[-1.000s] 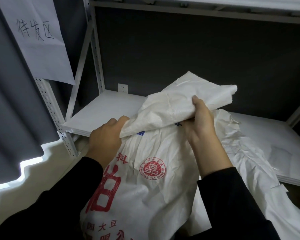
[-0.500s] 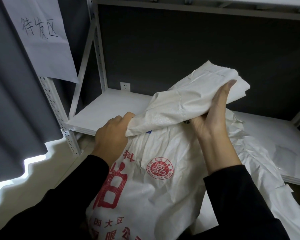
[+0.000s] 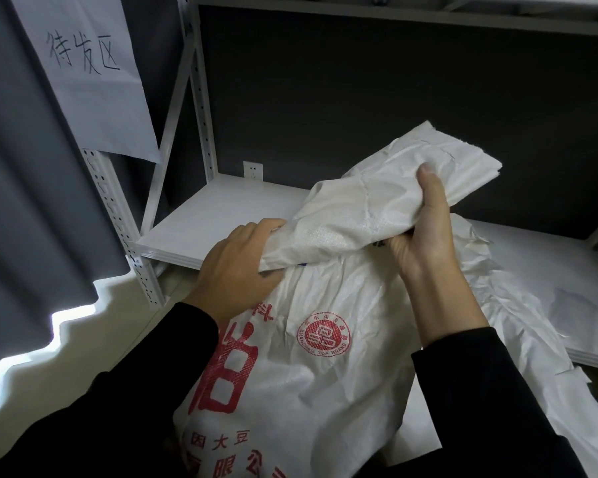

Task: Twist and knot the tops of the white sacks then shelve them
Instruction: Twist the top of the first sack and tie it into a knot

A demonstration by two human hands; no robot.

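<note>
L hand [image 3: 237, 270] fingertips hidden under sack [image 3: 325, 384] top, btm cropped

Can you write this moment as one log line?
sack top: gathered, not knotted | left hand: grips its base | right hand: grips it higher up | shelf: behind sack

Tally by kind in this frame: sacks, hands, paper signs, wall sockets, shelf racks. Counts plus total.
White sacks: 2, the printed sack gripped at its top and the plain sack lying to its right
Hands: 2, the left hand and the right hand
Paper sign: 1
Wall socket: 1
Shelf rack: 1
Total: 7
</note>
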